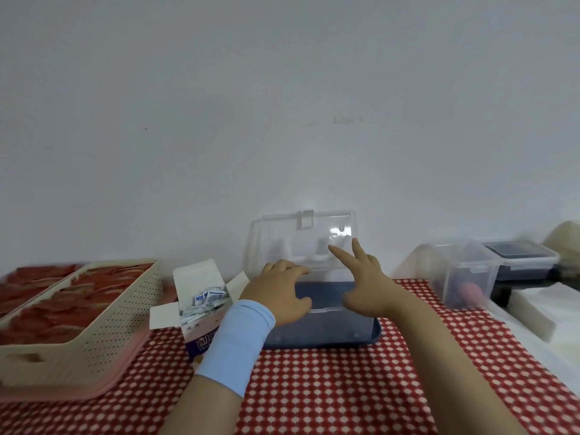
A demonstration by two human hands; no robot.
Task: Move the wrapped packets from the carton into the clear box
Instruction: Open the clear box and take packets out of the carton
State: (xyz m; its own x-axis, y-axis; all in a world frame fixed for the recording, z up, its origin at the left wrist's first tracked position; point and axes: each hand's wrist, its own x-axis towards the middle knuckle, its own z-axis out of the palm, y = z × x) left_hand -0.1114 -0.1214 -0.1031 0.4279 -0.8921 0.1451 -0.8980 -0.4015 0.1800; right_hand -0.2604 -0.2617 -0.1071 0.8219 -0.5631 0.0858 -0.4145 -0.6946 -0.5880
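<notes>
A small white and purple carton [201,312] stands open on the red checked cloth, with several white and blue wrapped packets [208,298] inside. To its right is the clear box [329,328] with a blue base and its clear lid [303,240] raised against the wall. My left hand [277,293], a light blue band on its wrist, rests on the box's left rim with curled fingers. My right hand [365,282] hovers over the box's opening, fingers spread, holding nothing. I cannot tell whether the left hand holds a packet.
A cream perforated basket [94,328] full of red items sits at the left, with another red-filled tray [28,281] behind it. At the right stand a clear lidded container [464,274], a dark-lidded box [521,259] and white foam blocks [530,312].
</notes>
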